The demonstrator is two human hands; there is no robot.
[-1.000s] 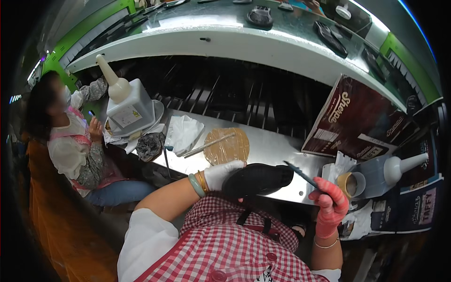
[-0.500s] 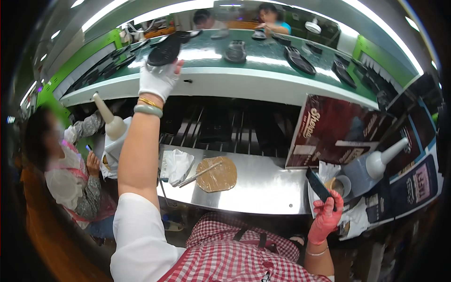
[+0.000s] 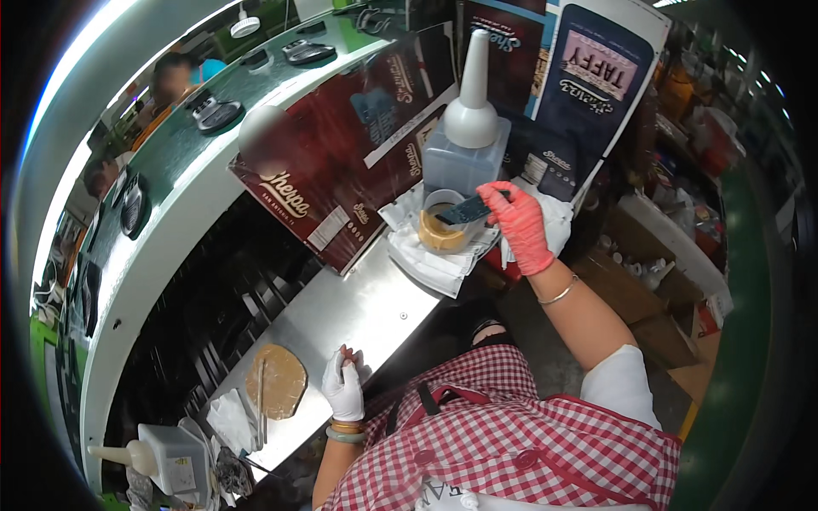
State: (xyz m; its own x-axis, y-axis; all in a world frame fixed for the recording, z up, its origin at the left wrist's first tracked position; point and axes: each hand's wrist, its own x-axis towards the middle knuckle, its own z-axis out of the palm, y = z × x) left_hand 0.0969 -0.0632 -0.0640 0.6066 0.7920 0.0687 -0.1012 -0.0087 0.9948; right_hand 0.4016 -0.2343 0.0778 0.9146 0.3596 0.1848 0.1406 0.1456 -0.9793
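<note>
My right hand (image 3: pixel 521 228), in a red glove, is closed on a dark, flat brush-like tool (image 3: pixel 470 209). The tool's far end reaches over the mouth of a small cup (image 3: pixel 442 233) with tan residue on its side; whether bristles are there, I cannot see. White tissue (image 3: pixel 433 266) lies under the cup, and behind it stands a translucent bottle (image 3: pixel 465 153) with a long white nozzle. My left hand (image 3: pixel 343 387), in a white glove with bare fingertips, is curled above the front edge of the metal bench (image 3: pixel 375 311). Nothing shows in its fingers.
A tan round pad (image 3: pixel 284 381) with a thin stick (image 3: pixel 262 392) lies on the bench beside white tissue (image 3: pixel 228 419). Dark shoe soles (image 3: pixel 132 204) rest on the green conveyor (image 3: pixel 175 145). A maroon carton panel (image 3: pixel 324 157) stands between. Another nozzle bottle (image 3: pixel 170 460) is at lower left.
My view has turned right. My left hand has come back from a dark shoe sole at the conveyor to the bench edge. My right hand has brought the dark tool over the cup.
</note>
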